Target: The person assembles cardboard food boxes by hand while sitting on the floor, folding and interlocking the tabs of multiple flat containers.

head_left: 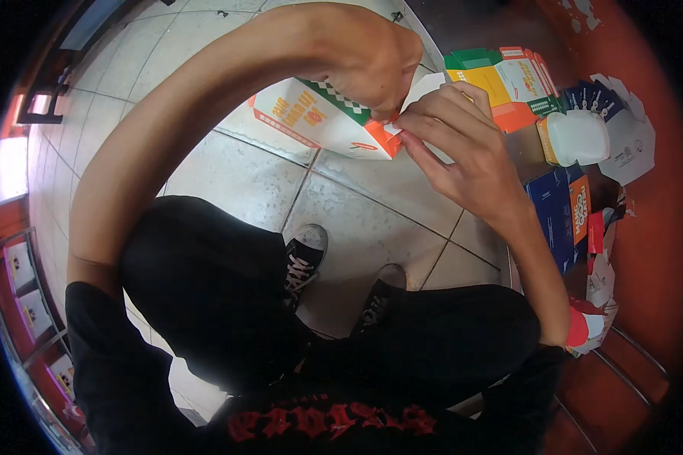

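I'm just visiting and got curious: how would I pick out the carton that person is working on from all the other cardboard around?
Start at the pale tiled floor and look up above the person's black shoes. There the left hand and right hand pinch a white carton with orange and green print. Unlike the flat cartons stacked at the right, it is held in the air and partly folded.

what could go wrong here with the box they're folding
1. Both hands pinch one corner of the white and orange carton: the left hand from above, the right hand at the flap. A hard pull there might tear or crease the thin card.
2. The carton is held in the air over the tiled floor, so a slip would likely drop it by the black shoes.
3. The flat cartons stacked at the right lie close to the right elbow and could get knocked.
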{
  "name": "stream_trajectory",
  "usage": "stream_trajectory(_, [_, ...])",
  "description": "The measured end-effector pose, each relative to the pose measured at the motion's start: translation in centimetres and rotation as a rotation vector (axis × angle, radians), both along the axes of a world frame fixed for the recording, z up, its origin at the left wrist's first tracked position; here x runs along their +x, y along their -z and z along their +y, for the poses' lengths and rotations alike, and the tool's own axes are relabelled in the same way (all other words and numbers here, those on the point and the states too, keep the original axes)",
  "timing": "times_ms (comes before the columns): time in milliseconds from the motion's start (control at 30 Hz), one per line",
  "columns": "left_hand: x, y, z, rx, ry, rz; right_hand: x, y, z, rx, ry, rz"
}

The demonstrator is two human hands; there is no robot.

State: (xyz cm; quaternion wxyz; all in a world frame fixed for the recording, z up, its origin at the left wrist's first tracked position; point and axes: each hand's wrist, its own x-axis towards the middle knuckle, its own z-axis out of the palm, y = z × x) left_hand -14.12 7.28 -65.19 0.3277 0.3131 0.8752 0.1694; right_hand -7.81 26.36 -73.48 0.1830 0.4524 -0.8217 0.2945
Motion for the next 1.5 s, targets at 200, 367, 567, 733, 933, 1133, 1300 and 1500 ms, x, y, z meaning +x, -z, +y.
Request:
stream_trajectory(200, [0.7,-1.8,0.5,-0.116,-0.02,-0.002,0.4,-1.4,0.3,0.084,0.008,-0.04])
stream_trajectory(367, [1.2,-1.5,0.5,-0.094,-0.091,0.014,0.6,-1.7,0.0,0.112,0.002,-0.065])
stream_trajectory(567, [0.3,-3.8,1.6,-0.285,0.068,-0.061,0.7,-1.9,-0.1,0.11,0.043,-0.045])
stream_trajectory(733, [1.3,-5.1,2.6,-0.378,-0.03,-0.118,1.0,-2.3,0.0,0.168,0.041,-0.012])
stream_trajectory(933, [0.3,-4.8,1.8,-0.304,0.144,-0.212,1.2,-2.1,-0.1,0.195,0.039,-0.044])
stream_trajectory(1133, [2.2,-4.6,2.3,-0.275,-0.122,-0.177,1.4,-2.4,0.0,0.247,0.132,-0.143])
stream_trajectory(1300, [-0.5,1.4,0.9,-0.079,0.037,-0.276,1.1,-2.3,-0.2,0.224,0.174,-0.23])
stream_trajectory(1500, [0.7,3.2,1.5,0.187,0.056,-0.035,0.7,-1.1,-0.4,0.145,0.262,-0.375])
